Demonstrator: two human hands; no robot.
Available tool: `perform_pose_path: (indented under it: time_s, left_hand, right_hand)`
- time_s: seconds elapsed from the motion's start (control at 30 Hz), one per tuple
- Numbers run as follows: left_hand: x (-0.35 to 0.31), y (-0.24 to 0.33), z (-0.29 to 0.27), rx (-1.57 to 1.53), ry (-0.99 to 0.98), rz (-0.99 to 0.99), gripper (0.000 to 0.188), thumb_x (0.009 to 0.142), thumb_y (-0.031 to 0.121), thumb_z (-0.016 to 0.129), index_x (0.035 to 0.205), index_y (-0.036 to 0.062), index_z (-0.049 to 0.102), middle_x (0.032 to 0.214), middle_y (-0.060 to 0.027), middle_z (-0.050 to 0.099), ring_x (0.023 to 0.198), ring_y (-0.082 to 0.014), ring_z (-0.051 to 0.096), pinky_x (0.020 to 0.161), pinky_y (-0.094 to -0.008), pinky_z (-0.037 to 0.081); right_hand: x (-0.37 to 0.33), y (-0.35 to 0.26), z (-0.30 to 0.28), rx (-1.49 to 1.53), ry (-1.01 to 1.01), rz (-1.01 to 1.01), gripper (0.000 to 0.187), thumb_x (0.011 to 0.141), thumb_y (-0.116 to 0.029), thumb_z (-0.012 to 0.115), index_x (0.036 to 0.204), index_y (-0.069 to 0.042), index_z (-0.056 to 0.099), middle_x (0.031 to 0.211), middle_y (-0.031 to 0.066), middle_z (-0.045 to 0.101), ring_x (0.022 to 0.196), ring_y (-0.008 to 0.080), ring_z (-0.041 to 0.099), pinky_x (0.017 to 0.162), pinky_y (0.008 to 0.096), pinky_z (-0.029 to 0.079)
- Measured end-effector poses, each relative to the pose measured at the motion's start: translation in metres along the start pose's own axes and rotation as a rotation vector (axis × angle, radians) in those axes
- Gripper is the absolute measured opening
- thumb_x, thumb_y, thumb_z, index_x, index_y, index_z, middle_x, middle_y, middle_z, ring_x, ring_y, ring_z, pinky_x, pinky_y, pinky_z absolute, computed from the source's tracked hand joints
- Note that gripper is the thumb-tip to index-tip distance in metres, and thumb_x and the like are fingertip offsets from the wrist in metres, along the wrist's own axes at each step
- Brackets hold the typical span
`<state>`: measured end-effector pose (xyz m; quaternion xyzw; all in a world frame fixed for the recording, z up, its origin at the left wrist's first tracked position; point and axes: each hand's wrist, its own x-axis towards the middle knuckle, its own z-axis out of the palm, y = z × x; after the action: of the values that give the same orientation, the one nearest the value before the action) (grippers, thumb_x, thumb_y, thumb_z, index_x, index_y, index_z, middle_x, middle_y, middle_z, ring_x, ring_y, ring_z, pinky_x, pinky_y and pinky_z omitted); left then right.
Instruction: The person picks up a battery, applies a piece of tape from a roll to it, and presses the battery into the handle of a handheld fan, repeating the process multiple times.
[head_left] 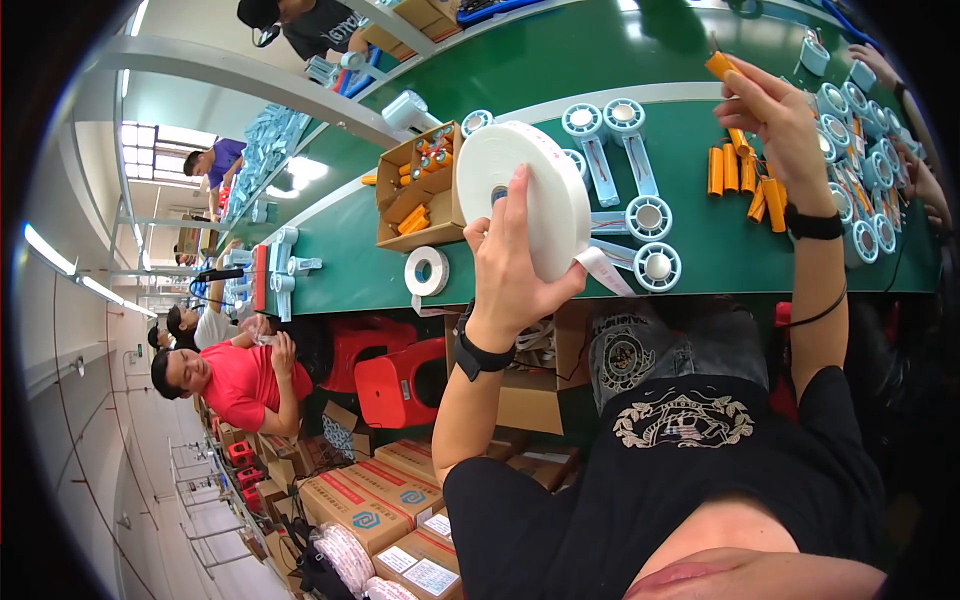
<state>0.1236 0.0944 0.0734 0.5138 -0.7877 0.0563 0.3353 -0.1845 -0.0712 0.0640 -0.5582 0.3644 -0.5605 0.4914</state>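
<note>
My left hand [510,255] grips a large white roll of tape [540,190], its fingers over the flat side and thumb at the rim. A loose strip end [603,272] hangs from the roll beside the thumb. Farther right, my right hand [775,115] pinches an orange battery cell [719,66] with a thin wire at its tip, raised above the green table. Several more orange cells [748,175] lie on the table below that hand. Light-blue fan bodies [640,165] with round heads lie between my two hands, some partly hidden by the roll.
A divided cardboard box [420,190] with orange cells stands left of the roll, and a smaller white roll [427,271] lies near the edge of the green table [350,250]. More blue fan bodies [870,165] crowd the right, beside another person's hands [925,180]. Cartons [365,500] sit below left.
</note>
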Motion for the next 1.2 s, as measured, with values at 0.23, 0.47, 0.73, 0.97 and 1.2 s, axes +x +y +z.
perform_pose_path:
  time_s: [0.23,0.47,0.73,0.97,1.2]
  left_hand:
    - [0.004,0.005,0.002,0.114,0.022,0.002,0.111,0.057,0.031,0.075,0.150,-0.0032,0.025,0.111,-0.0166,0.059,0.093,-0.0275,0.057,0.083,-0.0398,0.031]
    - [0.011,0.018,0.003,0.156,0.010,0.001,0.108,0.058,0.034,0.075,0.148,-0.0048,0.030,0.102,-0.0153,0.058,0.087,-0.0277,0.056,0.080,-0.0394,0.030]
    - [0.024,0.039,0.004,0.408,-0.001,-0.321,0.098,0.064,0.041,0.075,0.143,-0.0044,0.039,0.095,-0.0158,0.058,0.081,-0.0273,0.058,0.080,-0.0404,0.032]
    - [0.024,-0.086,-0.021,0.558,-0.230,-0.238,0.081,0.072,0.045,0.073,0.137,0.0019,0.049,0.104,-0.0153,0.062,0.087,-0.0303,0.061,0.081,-0.0467,0.039]
    - [0.049,-0.081,0.009,0.375,-0.141,0.086,0.041,0.080,0.029,0.072,0.115,0.0080,0.067,0.118,-0.0159,0.059,0.107,-0.0299,0.059,0.092,-0.0463,0.042]
  right_hand:
    - [-0.055,-0.057,0.088,0.240,-0.367,0.029,0.042,0.099,-0.015,0.047,0.140,-0.008,0.047,0.082,0.0016,0.061,0.068,0.0101,0.064,0.052,0.0206,0.051]
    - [-0.055,-0.030,0.125,-0.136,-0.202,-0.470,0.032,0.095,-0.011,0.051,0.127,-0.004,0.055,0.068,0.0113,0.061,0.053,0.0154,0.059,0.048,0.0304,0.043]
    - [-0.042,-0.019,0.164,-0.292,0.047,-0.454,0.034,0.089,-0.025,0.064,0.113,0.000,0.060,0.066,0.0139,0.060,0.057,0.0198,0.061,0.054,0.0317,0.046]
    - [0.054,-0.037,0.080,-0.013,0.231,-0.332,0.023,0.096,-0.011,0.057,0.118,-0.006,0.052,0.077,0.0021,0.059,0.064,0.0085,0.056,0.055,0.0213,0.044]
    - [-0.013,-0.028,0.047,0.097,0.106,-0.235,0.018,0.095,-0.011,0.059,0.110,-0.001,0.056,0.081,-0.0002,0.058,0.067,0.0051,0.053,0.056,0.0206,0.042]
